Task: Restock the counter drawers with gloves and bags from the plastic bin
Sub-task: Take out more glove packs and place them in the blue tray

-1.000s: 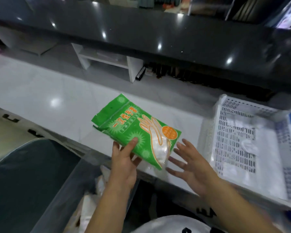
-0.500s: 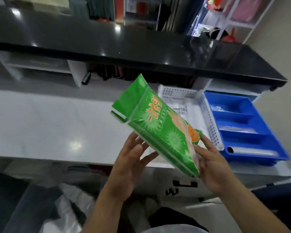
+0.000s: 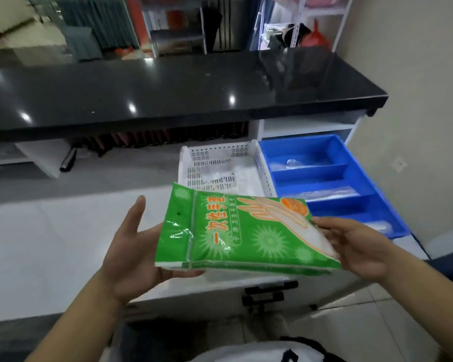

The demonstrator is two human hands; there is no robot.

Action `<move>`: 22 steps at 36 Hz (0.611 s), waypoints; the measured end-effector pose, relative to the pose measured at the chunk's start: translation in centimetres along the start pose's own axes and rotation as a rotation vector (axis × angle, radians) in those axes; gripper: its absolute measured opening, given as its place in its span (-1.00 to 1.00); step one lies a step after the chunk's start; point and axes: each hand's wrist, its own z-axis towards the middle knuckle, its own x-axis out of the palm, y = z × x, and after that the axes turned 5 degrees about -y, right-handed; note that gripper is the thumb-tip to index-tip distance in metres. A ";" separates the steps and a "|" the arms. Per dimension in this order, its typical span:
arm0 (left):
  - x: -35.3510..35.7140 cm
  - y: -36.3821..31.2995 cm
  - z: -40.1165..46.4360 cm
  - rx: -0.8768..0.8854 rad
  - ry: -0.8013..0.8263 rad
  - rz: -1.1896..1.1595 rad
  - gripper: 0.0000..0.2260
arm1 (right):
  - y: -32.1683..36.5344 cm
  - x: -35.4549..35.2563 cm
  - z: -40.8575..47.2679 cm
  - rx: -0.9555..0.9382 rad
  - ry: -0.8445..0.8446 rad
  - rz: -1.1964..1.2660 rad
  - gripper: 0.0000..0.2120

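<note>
The right hand [image 3: 361, 246] pinches the right end of a green pack of gloves [image 3: 241, 233]; the left hand [image 3: 131, 252], fingers spread, supports its left end from below. The pack hangs above the near tabletop [image 3: 50, 244], just before the white basket [image 3: 220, 163] and blue tray [image 3: 335, 168]. This looks like the carrying step; next comes lowering it into a compartment. Clear bags already lie in the tray.

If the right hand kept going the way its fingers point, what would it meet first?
The right hand points left across the glove pack it holds; beyond the pack, the left hand would likely be met first, though depth is unclear.
</note>
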 end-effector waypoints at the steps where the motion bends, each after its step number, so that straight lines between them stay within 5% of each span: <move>1: 0.3 -0.2 1.3 -0.007 -0.011 -0.006 -0.20 | 0.9 -1.4 0.3 0.001 0.002 0.001 -0.68; 8: 2.1 -0.5 10.5 0.009 -0.289 0.072 -0.29 | 6.4 -9.8 3.5 0.022 0.140 0.004 -0.54; 18: 4.7 -0.7 20.4 0.008 -0.548 0.291 -0.39 | 14.1 -17.7 6.5 0.011 0.204 -0.276 -0.59; 22: 6.4 -1.3 24.0 -0.020 -0.622 0.452 -0.66 | 16.8 -19.2 8.0 -0.035 0.137 -0.376 -0.55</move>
